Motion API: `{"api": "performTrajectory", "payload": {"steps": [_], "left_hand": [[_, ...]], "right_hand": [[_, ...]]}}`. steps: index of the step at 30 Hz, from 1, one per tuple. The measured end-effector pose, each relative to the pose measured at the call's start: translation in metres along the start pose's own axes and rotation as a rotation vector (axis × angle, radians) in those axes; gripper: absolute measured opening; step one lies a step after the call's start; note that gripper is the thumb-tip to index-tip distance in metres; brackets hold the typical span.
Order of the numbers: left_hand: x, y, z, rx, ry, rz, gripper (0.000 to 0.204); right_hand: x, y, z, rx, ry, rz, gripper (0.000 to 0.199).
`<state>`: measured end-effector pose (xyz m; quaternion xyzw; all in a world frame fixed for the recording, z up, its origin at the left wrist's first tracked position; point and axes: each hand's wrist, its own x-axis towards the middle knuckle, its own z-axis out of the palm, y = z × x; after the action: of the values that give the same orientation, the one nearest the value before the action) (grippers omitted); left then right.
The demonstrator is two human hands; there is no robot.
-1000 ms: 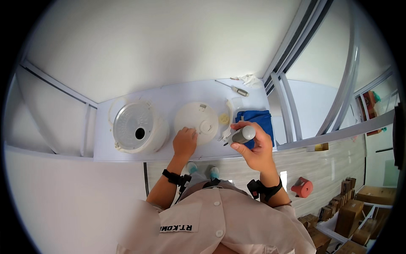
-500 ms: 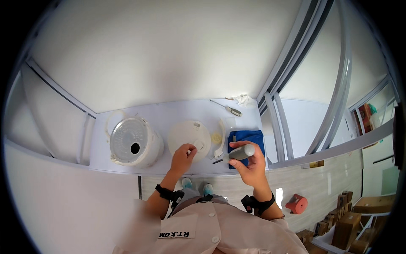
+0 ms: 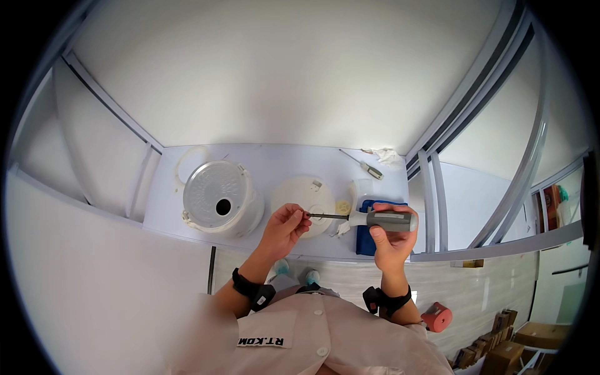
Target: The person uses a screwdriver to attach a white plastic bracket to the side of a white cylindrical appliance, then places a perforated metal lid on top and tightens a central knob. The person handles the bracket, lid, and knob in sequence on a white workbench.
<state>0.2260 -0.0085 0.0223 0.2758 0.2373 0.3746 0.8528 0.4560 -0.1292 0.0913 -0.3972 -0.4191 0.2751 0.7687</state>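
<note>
My right hand (image 3: 394, 253) is wrapped round the grey handle of a screwdriver (image 3: 392, 220), held level with its dark shaft pointing left. The tip meets the fingertips of my left hand (image 3: 281, 234), which are pinched together on something too small to make out. Beneath the shaft lies a round white disc-shaped part (image 3: 295, 194), partly hidden by my left hand. A curved white strip (image 3: 357, 199) and a small yellowish ring (image 3: 342, 207) are beside it. Partly under my right hand is a folded blue cloth (image 3: 366, 242).
A white round tub (image 3: 250, 212) with a metallic, holed top stands on the left of the white table (image 3: 269, 156). A second screwdriver (image 3: 371, 170) and crumpled white tissue (image 3: 386, 156) lie at the far right. Metal frame posts (image 3: 431, 206) rise beside the table; a red stool (image 3: 439, 317) is on the floor.
The screwdriver has turned so its shaft points left, and its tip now meets my left fingertips. My left hand has lifted off the white disc toward it. The view has shifted slightly.
</note>
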Motion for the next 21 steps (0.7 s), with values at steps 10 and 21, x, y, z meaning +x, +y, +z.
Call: {"api": "performTrajectory", "payload": {"steps": [10,21], "left_hand": [[-0.007,0.013,0.003,0.102,-0.021,0.198,0.017],[-0.009,0.026,-0.013,0.142,-0.176,0.313,0.019]], "right_hand": [[0.009,-0.01,0.024,0.037,-0.022,-0.041,0.061],[0.015,-0.016,0.042,0.039,-0.038,-0.036,0.062]]}}
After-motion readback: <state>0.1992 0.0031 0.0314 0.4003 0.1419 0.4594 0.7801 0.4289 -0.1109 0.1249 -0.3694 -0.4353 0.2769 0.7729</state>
